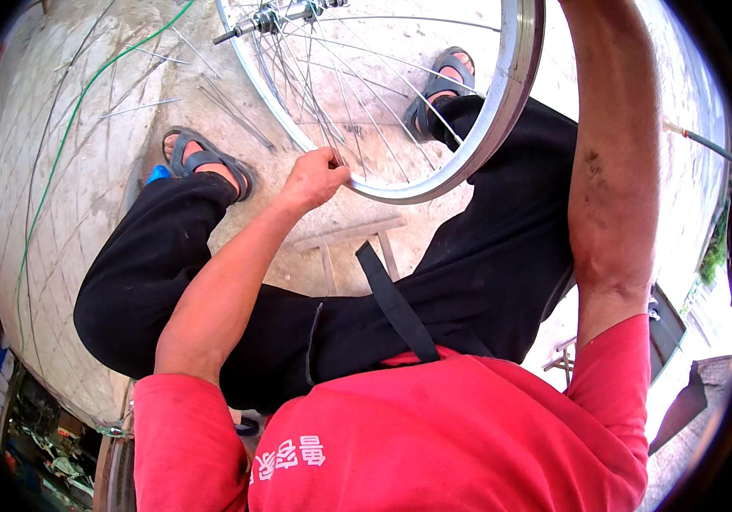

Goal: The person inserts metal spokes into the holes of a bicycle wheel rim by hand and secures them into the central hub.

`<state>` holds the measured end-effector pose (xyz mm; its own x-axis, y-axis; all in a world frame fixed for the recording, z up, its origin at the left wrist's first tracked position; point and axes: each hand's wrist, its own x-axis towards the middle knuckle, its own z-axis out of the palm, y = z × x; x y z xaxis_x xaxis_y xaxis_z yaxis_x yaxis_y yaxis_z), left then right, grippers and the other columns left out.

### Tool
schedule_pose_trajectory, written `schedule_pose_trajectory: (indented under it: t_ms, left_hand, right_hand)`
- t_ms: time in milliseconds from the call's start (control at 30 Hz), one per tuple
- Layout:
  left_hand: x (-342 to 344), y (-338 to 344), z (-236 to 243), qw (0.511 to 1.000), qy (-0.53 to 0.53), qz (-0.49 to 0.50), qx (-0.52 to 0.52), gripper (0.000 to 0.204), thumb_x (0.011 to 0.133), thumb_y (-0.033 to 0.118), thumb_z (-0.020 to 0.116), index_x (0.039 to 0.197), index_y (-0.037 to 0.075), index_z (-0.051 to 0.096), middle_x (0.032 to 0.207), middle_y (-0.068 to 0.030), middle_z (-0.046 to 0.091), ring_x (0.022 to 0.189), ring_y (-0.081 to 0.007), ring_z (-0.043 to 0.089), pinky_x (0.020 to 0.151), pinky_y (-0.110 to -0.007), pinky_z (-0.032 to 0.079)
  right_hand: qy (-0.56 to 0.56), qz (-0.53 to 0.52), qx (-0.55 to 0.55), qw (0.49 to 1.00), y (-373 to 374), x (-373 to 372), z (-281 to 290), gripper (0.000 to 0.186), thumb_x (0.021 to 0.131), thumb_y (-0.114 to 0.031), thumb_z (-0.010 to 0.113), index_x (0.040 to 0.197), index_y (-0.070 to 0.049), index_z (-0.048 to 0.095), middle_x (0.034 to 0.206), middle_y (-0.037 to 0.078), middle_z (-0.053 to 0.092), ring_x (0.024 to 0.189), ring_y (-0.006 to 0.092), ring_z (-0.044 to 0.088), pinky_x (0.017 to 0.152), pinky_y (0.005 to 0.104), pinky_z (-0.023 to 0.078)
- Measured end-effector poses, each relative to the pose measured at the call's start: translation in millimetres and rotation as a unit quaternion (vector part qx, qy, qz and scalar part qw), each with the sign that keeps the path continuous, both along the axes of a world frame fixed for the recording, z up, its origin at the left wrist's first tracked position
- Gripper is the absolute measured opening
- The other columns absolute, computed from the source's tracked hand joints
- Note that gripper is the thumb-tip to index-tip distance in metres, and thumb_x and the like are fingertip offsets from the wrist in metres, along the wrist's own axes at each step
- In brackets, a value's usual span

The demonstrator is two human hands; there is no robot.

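Note:
A bicycle wheel's silver rim stands in front of me between my knees, cut off by the upper edge of the view. Its hub has a threaded axle, and thin spokes run from it, many bunched on the left side. My left hand is closed on the lower left of the rim, fingertips at the inner edge beside the spoke ends. Whether it also pinches a spoke is hidden. My right forearm, smudged dark, reaches up along the wheel's right side; its hand lies beyond the view.
Several loose spokes lie on the concrete floor left of the wheel. A green cord runs along the floor at far left. Under my legs is a wooden frame. Cluttered goods sit at the lower left.

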<state>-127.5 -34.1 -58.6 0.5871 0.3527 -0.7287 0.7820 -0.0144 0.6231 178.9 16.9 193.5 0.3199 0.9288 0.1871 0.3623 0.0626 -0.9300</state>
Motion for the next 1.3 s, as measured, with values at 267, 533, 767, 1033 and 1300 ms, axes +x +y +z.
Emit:
schedule_pose_trajectory:
  t_ms: [267,533,767,1033,1300]
  left_hand:
    - [5,2,6,1.0,0.003,-0.02,0.002,0.036,0.084,0.03,0.069,0.099,-0.003,0.071,0.093,-0.0207,0.073,0.089,-0.0293,0.071,0.084,-0.039,0.056]
    - [4,2,2,0.999,-0.023,0.0,-0.024,0.035,0.086,0.027,0.069,0.102,-0.004,0.071,0.092,-0.0187,0.073,0.084,-0.0265,0.07,0.079,-0.037,0.056]
    - [6,2,4,1.0,0.0,-0.027,0.009,0.036,0.086,0.027,0.069,0.1,-0.005,0.07,0.093,-0.02,0.074,0.086,-0.0289,0.072,0.081,-0.038,0.056]
    - [1,2,-1,1.0,-0.013,0.008,-0.028,0.032,0.085,0.025,0.07,0.1,-0.004,0.07,0.092,-0.0167,0.074,0.082,-0.0234,0.07,0.077,-0.036,0.056]
    - [6,1,3,1.0,0.02,-0.005,-0.004,0.032,0.082,0.027,0.069,0.096,-0.001,0.072,0.092,-0.0202,0.073,0.088,-0.0317,0.072,0.084,-0.039,0.056]
  right_hand:
    - [-0.045,0.006,-0.004,0.999,-7,-10,9,0.026,0.101,-0.024,0.058,0.11,0.0,0.059,0.118,0.016,0.066,0.108,0.0251,0.071,0.087,0.0379,0.057]
    - [-0.035,0.012,-0.024,0.999,0,3,6,0.029,0.1,-0.023,0.058,0.116,0.0,0.058,0.12,0.016,0.066,0.107,0.0239,0.071,0.087,0.0369,0.056]
    - [-0.044,-0.016,-0.016,0.999,-8,-19,15,0.034,0.098,-0.023,0.059,0.121,0.002,0.057,0.12,0.016,0.066,0.107,0.023,0.071,0.086,0.0363,0.057]
    - [-0.057,0.005,-0.027,0.998,-8,-11,14,0.033,0.098,-0.023,0.058,0.118,0.003,0.057,0.119,0.017,0.066,0.106,0.0235,0.071,0.086,0.0362,0.057]
    - [-0.055,0.013,-0.006,0.998,-10,-9,11,0.03,0.101,-0.024,0.057,0.114,0.003,0.057,0.118,0.018,0.066,0.107,0.0247,0.07,0.086,0.0377,0.057]
